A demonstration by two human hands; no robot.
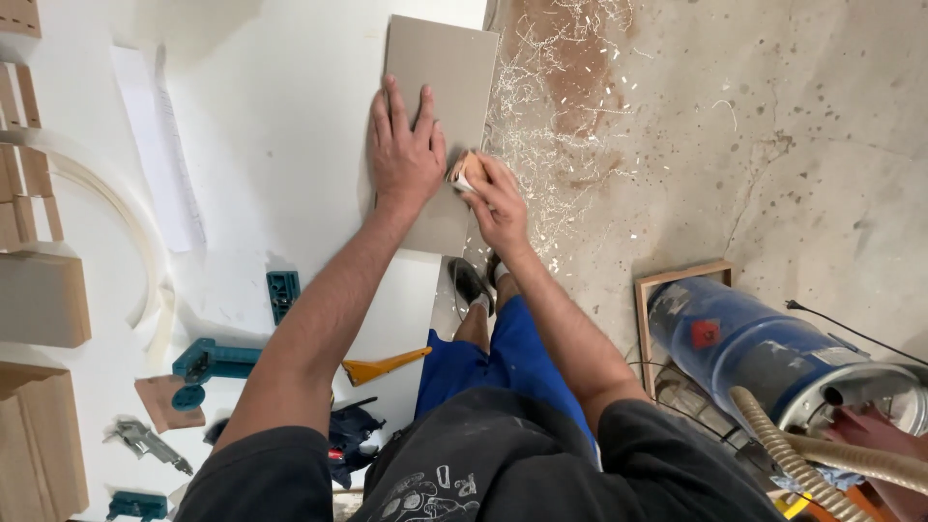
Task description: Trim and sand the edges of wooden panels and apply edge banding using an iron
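Note:
A grey rectangular board (452, 58) lies on the white worktable (280, 126), its right edge near the table's edge. My left hand (404, 150) presses flat on the board with fingers spread. My right hand (495, 198) grips a small folded piece of sandpaper (464, 172) against the board's right edge, just beside my left thumb.
Wood shavings (551, 116) litter the concrete floor to the right. A blue drum (764, 348) with a ribbed hose (802, 449) stands at lower right. Teal jigs (217, 360), a yellow wedge (382, 367), wooden blocks (43, 300) and a paper strip (159, 145) lie on the table's left.

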